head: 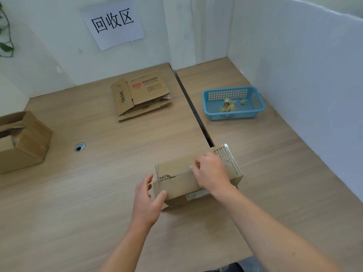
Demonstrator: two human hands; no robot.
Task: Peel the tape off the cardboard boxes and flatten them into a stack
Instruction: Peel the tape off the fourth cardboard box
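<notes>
Cardboard box [182, 183] is sitting at 6 o'clock on the counter [78, 193]. Left hand [147, 199] is gripping its 9 o'clock end to steady it while right hand [210, 173] is pinching the top tape [190, 167], looks like.

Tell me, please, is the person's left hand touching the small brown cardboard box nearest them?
Touching. The head view shows the left hand gripping the small brown cardboard box at its left end, thumb on its near face.

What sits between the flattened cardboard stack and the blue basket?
Only bare tabletop, crossed by the dark gap where two desk surfaces meet. Nothing else lies between the flattened stack and the blue basket, as the head view shows.
</notes>
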